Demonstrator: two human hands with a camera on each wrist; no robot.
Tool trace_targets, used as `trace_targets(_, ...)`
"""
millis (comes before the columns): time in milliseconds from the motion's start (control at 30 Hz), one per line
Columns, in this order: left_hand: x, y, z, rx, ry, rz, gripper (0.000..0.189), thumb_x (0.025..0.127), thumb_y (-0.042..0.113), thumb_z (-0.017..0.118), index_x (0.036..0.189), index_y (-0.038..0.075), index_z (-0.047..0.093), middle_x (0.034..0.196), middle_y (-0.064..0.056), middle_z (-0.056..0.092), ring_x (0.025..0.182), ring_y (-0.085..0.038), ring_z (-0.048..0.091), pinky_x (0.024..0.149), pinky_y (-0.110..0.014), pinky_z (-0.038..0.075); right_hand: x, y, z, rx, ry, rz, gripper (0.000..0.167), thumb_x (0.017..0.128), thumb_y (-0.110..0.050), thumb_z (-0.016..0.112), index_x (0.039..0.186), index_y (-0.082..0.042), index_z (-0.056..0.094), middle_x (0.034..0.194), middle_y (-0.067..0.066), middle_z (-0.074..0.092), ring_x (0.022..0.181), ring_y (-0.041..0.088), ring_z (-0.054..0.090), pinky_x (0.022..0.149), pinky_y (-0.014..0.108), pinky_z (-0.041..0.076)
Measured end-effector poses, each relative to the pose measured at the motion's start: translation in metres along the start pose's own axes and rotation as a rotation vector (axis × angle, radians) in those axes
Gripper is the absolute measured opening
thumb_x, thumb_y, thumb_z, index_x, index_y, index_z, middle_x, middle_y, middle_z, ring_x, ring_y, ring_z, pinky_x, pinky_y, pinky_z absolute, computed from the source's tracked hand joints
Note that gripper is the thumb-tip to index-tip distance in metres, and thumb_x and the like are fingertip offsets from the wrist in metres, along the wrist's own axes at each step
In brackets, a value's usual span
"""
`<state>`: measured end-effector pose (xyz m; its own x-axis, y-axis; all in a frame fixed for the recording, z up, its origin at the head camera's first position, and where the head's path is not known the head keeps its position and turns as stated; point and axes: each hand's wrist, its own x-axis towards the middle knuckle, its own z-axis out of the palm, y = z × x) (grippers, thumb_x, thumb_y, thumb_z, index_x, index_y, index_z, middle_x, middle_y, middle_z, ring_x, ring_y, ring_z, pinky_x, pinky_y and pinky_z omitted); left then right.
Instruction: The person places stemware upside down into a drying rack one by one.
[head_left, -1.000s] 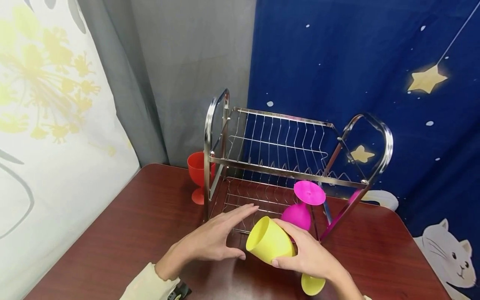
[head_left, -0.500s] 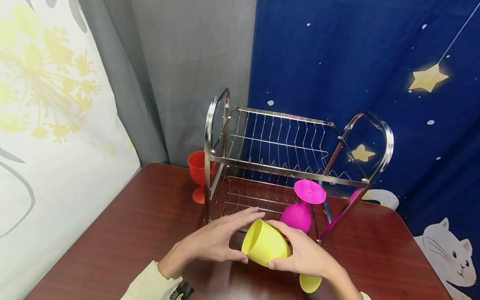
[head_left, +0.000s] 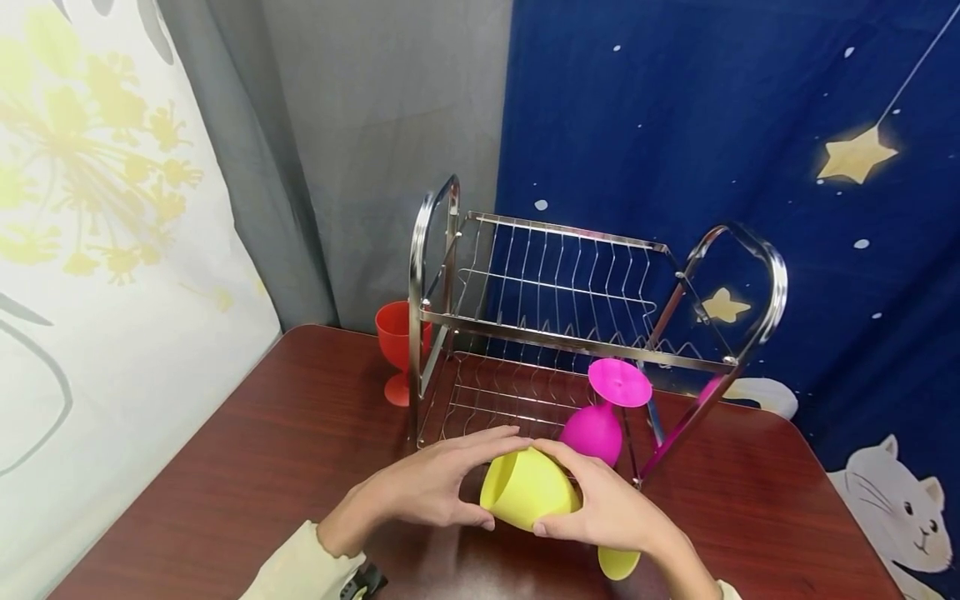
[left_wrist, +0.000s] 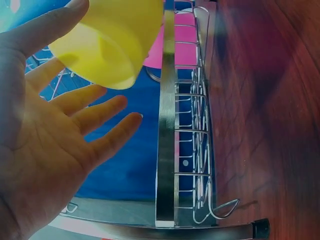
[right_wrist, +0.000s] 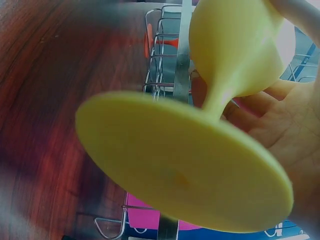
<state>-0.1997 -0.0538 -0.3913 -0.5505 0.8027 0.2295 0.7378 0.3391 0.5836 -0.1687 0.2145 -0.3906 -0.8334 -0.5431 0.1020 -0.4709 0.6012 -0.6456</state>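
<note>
We log the yellow goblet (head_left: 531, 493) tilted, right grip (head_left: 611, 504) round its body, probably for steadiness; left grip (head_left: 423, 485) (wide) beside its opening; rack (head_left: 558, 338) beyond it.

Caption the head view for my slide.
Right hand grips a yellow goblet before a metal rack holding an upended pink goblet.

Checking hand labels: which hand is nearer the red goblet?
Left. The left hand is in front of the red goblet, to its right; the right hand is farther right, holding the yellow goblet.
</note>
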Motion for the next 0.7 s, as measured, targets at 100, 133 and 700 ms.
trace_targets(100, 0.0003, 0.0001, 0.0014, -0.001, 0.005, 0.012, 0.086, 0.078, 0.028, 0.081, 0.15, 0.031, 0.034, 0.156, 0.007, 0.032, 0.144, -0.015, 0.03, 0.107, -0.043, 0.042, 0.0001, 0.0005, 0.0001, 0.009, 0.001, -0.003, 0.076, 0.075, -0.044, 0.079, 0.141, -0.036, 0.041, 0.106, -0.012, 0.059, 0.091, 0.008, 0.057, 0.07, 0.026, 0.051)
trace_targets(133, 0.0005, 0.0001, 0.0017, -0.001, 0.01, 0.016, 0.086, 0.078, 0.028, 0.081, 0.15, 0.03, 0.034, 0.156, 0.006, 0.033, 0.144, -0.015, 0.031, 0.108, -0.043, 0.041, 0.0001, 0.0007, 0.0003, 0.013, 0.0, -0.003, 0.076, 0.075, -0.044, 0.079, 0.141, -0.036, 0.041, 0.106, -0.012, 0.059, 0.091, 0.008, 0.057, 0.07, 0.026, 0.052)
trace_targets(700, 0.0022, -0.0046, 0.0022, -0.028, 0.083, 0.091, 0.079, 0.077, 0.023, 0.082, 0.145, 0.025, 0.041, 0.146, 0.01, 0.043, 0.133, -0.01, 0.043, 0.105, -0.034, 0.044, 0.0035, -0.0011, -0.0016, 0.038, -0.018, -0.004, 0.075, 0.076, -0.044, 0.078, 0.141, -0.038, 0.041, 0.109, -0.015, 0.059, 0.093, 0.008, 0.058, 0.072, 0.027, 0.052)
